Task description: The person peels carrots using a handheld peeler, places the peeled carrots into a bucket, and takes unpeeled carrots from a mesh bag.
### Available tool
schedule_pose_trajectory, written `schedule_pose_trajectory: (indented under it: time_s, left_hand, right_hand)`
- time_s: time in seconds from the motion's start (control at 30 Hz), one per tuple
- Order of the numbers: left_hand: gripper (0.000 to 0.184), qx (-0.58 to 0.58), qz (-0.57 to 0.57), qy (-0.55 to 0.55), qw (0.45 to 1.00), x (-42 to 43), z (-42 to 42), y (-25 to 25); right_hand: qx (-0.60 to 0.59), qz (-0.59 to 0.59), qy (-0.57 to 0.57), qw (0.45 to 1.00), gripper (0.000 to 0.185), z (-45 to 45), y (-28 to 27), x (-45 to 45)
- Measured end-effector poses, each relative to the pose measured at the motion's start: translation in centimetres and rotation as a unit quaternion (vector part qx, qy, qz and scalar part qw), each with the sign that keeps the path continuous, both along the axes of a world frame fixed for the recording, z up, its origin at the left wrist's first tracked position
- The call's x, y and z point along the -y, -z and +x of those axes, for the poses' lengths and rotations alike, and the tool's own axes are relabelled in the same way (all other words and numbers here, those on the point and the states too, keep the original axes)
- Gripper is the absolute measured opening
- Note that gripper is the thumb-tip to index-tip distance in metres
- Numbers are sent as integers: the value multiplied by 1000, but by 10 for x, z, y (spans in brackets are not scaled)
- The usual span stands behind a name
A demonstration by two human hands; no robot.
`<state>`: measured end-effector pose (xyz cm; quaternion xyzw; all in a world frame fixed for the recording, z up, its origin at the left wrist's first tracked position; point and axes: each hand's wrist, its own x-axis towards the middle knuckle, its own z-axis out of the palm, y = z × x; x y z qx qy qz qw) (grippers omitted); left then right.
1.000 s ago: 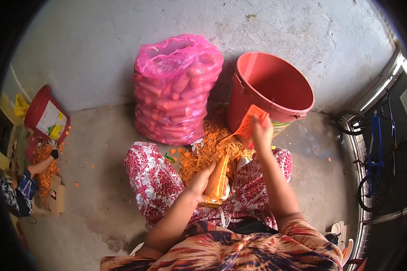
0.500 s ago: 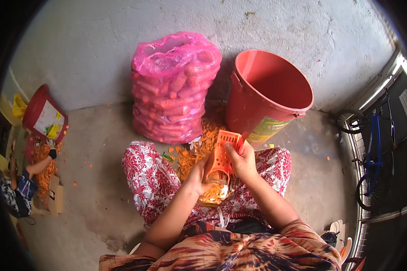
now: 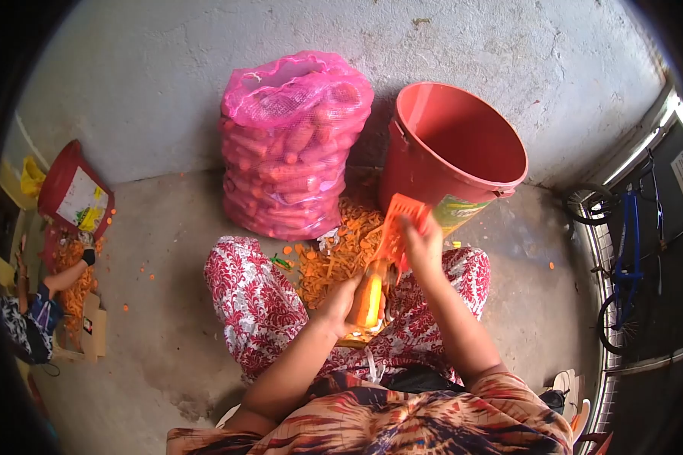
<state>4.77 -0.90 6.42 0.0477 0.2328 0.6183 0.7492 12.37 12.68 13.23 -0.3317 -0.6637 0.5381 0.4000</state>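
My left hand (image 3: 343,305) is wrapped round a carrot (image 3: 367,300), which is partly peeled and bright orange, low between my knees. In my right hand (image 3: 423,243) is an orange plastic peeler (image 3: 393,235) with holes in its flat part. The peeler's lower end is at the far tip of the carrot. Carrot peelings (image 3: 330,265) lie heaped on the floor just beyond my hands, between my patterned trouser legs. What lies under the carrot is mostly hidden.
A pink mesh sack (image 3: 288,167) full of carrots stands by the wall, beside a large red bucket (image 3: 451,144). At far left, a person's gloved hand (image 3: 89,256) is near another red bucket (image 3: 72,189) and peelings. A blue bicycle (image 3: 628,258) is at right.
The peeler first came down over the carrot towards me, then moved back up and away to its tip with my right hand. My left hand has kept hold of the carrot.
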Motion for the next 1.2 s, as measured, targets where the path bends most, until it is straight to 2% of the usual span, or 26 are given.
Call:
schedule_pose_trajectory:
  time_s: [0.07, 0.13, 0.2, 0.23, 0.27, 0.33, 0.37, 0.47, 0.53, 0.6, 0.73, 0.9, 1.0, 1.03, 1.1, 1.13, 1.17, 1.2]
  left_hand:
    - [41, 10, 32, 20, 999, 7, 4, -5]
    - [39, 37, -2, 4, 999, 9, 1, -8]
    - [36, 64, -36, -25, 997, 9, -1, -12]
    - [36, 92, -7, -29, 995, 6, -2, -6]
    - [35, 73, -6, -31, 997, 5, -4, -4]
    - [35, 34, -4, -32, 999, 1, -10, -3]
    - [32, 78, 26, -27, 996, -1, -11, -2]
    - [32, 64, 6, -98, 993, -7, -9, -7]
    - [32, 83, 33, -93, 992, -7, -10, -2]
    - [32, 101, 35, -98, 989, -8, -10, 4]
    - [32, 87, -22, -105, 990, -8, -5, -5]
    - [33, 91, -2, -92, 992, -9, -3, -6]
    - [35, 108, 85, 25, 990, -7, -9, 4]
    - [37, 53, 63, 40, 996, -4, -6, 5]
    - [38, 73, 53, 45, 995, 4, 1, 7]
    - [39, 81, 48, 48, 994, 6, 3, 6]
    - [35, 89, -16, 24, 996, 9, 4, 0]
    - [35, 93, -18, 7, 995, 9, 3, -2]
  right_hand:
    - [105, 224, 131, 960, 5, 5, 26, -48]
    - [-21, 59, 134, 989, 8, 3, 8, -53]
    - [-32, 30, 79, 996, 7, 2, -6, -38]
    - [-37, 17, 54, 998, 7, 2, -7, -30]
    - [-33, -14, 24, 999, 9, 1, -4, -21]
    - [7, -6, -41, 999, 13, 3, -23, 8]
    - [10, -28, -66, 997, 14, 3, -23, 17]
    - [-2, -52, -118, 992, 15, 3, -13, 35]
    - [1, -24, -129, 991, 15, 2, -4, 39]
    - [-8, -45, -132, 990, 15, 1, -4, 41]
    - [8, -62, -143, 988, 14, 3, -12, 43]
    - [12, -5, -122, 992, 14, 2, -4, 42]
    - [-19, 0, -51, 999, 13, -3, 0, 22]
    - [10, -10, -12, 1000, 10, -2, -3, 7]
    - [-6, 24, 56, 998, 6, -3, 21, -37]
    - [68, 94, 106, 988, 6, -1, 23, -51]
    - [17, 73, 105, 992, 6, 1, 26, -58]
    - [-32, 52, 103, 993, 7, 0, 14, -54]
